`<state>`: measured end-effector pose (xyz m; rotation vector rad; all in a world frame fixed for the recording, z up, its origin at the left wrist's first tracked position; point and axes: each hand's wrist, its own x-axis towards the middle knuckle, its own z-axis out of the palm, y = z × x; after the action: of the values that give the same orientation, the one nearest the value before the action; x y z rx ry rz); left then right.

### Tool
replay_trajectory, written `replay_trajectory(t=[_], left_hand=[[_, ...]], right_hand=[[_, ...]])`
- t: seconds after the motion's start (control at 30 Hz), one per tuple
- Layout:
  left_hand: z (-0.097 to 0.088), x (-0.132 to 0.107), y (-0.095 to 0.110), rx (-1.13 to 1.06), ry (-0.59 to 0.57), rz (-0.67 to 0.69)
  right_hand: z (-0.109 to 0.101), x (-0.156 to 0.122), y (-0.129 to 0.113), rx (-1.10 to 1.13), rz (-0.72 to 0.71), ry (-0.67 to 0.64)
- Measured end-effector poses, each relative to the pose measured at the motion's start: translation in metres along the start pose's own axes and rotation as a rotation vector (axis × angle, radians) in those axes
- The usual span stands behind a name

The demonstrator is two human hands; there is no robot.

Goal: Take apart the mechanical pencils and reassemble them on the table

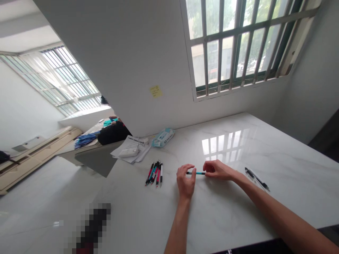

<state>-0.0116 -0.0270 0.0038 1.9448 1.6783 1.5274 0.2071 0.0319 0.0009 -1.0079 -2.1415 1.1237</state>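
A blue-and-black pen point(200, 173) lies level between my two hands, close above or on the white marble-patterned tabletop. My right hand point(218, 170) pinches its right end between curled fingers and thumb. My left hand point(186, 181) curves around the other end, the thumb crossing in front of the pen and the fingers behind it. Left of my hands, several pens point(154, 173) in red, blue, black and white lie side by side in a loose group. Beside my right forearm lie a black pen and a white one point(256, 179).
Papers point(130, 145) with a white object on top sit at the back left, near a pale-blue wipes packet point(163, 137). A yellow note point(155, 91) sticks to the wall below the barred window point(235, 46). A dark object point(249, 247) shows at the front edge.
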Motion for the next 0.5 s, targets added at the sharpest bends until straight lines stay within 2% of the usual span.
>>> replay_trajectory(t=[0.13, 0.33, 0.43, 0.5], left_hand=[[-0.008, 0.003, 0.001, 0.035, 0.237, -0.043], [-0.012, 0.002, -0.003, -0.021, 0.323, -0.067], [-0.018, 0.003, -0.012, -0.067, 0.399, -0.141], [-0.024, 0.004, -0.019, -0.113, 0.459, -0.213]], right_hand=[[0.023, 0.01, -0.012, -0.071, 0.032, 0.02], [0.08, 0.061, -0.053, -0.214, 0.073, 0.041], [0.108, 0.089, -0.073, -0.25, -0.047, 0.015], [0.117, 0.096, -0.086, -0.191, -0.119, 0.012]])
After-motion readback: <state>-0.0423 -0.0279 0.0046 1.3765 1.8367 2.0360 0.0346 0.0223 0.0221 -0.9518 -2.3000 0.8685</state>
